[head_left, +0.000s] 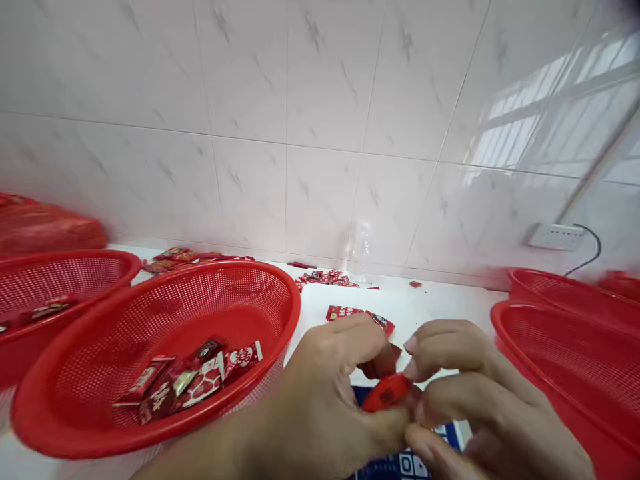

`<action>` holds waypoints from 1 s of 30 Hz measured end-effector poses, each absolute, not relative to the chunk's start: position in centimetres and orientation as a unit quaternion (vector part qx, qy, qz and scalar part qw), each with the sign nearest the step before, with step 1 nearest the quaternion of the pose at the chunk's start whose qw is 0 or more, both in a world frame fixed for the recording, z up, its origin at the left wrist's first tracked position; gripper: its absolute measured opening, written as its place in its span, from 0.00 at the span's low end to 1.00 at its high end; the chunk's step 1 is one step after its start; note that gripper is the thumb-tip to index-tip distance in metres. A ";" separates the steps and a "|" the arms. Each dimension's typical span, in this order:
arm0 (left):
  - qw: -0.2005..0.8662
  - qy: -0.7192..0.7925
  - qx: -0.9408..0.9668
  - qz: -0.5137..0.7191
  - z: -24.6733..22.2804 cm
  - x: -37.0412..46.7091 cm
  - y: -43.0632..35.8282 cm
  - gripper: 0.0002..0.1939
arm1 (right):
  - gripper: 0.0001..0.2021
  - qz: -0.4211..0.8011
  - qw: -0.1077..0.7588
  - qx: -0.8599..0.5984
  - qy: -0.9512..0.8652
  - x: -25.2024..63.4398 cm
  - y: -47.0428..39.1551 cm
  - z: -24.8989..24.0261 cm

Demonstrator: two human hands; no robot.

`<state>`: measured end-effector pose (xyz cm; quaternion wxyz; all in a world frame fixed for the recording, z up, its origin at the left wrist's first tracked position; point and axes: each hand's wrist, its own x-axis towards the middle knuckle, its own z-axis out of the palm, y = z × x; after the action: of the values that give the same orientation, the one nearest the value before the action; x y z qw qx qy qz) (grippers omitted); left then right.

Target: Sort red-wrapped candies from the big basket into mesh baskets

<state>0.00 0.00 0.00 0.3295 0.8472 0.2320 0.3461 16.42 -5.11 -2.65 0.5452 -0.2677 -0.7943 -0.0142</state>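
My left hand (320, 400) and my right hand (485, 393) meet low in the head view, right of the middle. Pinched between the fingers of both is a small red packet (387, 392), partly covered, with dark print I cannot read. Under the hands lies a dark blue thing with white print (400, 465), mostly hidden. Just beyond the fingers, red-and-white printed packets (345, 312) rest on a white board (320, 297). To the left, a red mesh basket (37, 407) holds several wrapped snack packets (203, 383).
Another red basket (125, 260) stands at far left, before a red bundle (50, 227). Small red packets (325, 277) lie along the tiled wall (250, 180). More red baskets (565, 373) stand at right, below a socket strip (556, 237) with a black cable.
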 end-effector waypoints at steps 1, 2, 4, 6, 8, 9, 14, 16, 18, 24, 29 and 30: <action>0.341 0.230 0.847 0.336 0.1 -0.1 0.0 0.12 | 0.04 -0.009 0.543 -0.269 -0.795 16.5 -5.1 -2.5; 0.351 0.228 0.847 0.328 0.2 -0.2 -0.1 0.12 | 0.04 -0.004 0.539 -0.269 -0.798 16.5 -5.0 -2.4; 0.365 0.224 0.847 0.315 0.3 -0.3 -0.1 0.11 | 0.03 0.009 0.527 -0.268 -0.806 16.7 -5.0 -2.2; 0.371 0.219 0.849 0.307 0.4 -0.3 0.0 0.11 | 0.04 0.025 0.502 -0.261 -0.824 16.8 -5.0 -2.2; 0.373 0.216 0.850 0.303 0.4 -0.3 0.1 0.11 | 0.05 0.043 0.498 -0.259 -0.826 16.8 -5.1 -2.3; 0.374 0.215 0.850 0.301 0.4 -0.3 0.1 0.11 | 0.05 0.051 0.504 -0.261 -0.822 16.8 -5.1 -2.3; 0.411 0.229 0.835 0.286 0.4 -0.2 0.3 0.11 | 0.04 0.052 0.513 -0.275 -0.811 16.9 -5.1 -2.2; 0.435 0.236 0.826 0.268 0.5 -0.2 0.4 0.11 | 0.06 0.036 0.481 -0.285 -0.828 17.2 -5.1 -1.8; 0.455 0.247 0.820 0.245 0.7 -0.2 0.6 0.11 | 0.09 0.004 0.434 -0.307 -0.847 17.7 -5.1 -1.3; 0.444 0.258 0.840 0.177 0.9 -0.4 1.1 0.09 | 0.09 -0.045 0.362 -0.354 -0.861 18.1 -5.7 -0.9; 0.402 0.266 0.867 0.125 0.9 -0.3 1.4 0.06 | 0.08 -0.065 0.344 -0.362 -0.864 17.4 -5.9 -0.7; 0.394 0.264 0.873 0.118 0.8 -0.2 1.5 0.05 | 0.09 -0.076 0.337 -0.367 -0.864 17.3 -5.9 -0.7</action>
<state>-0.23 1.50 0.84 0.3936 0.8726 0.2639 0.1181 17.35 -5.93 -0.69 0.3366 -0.3672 -0.8637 -0.0762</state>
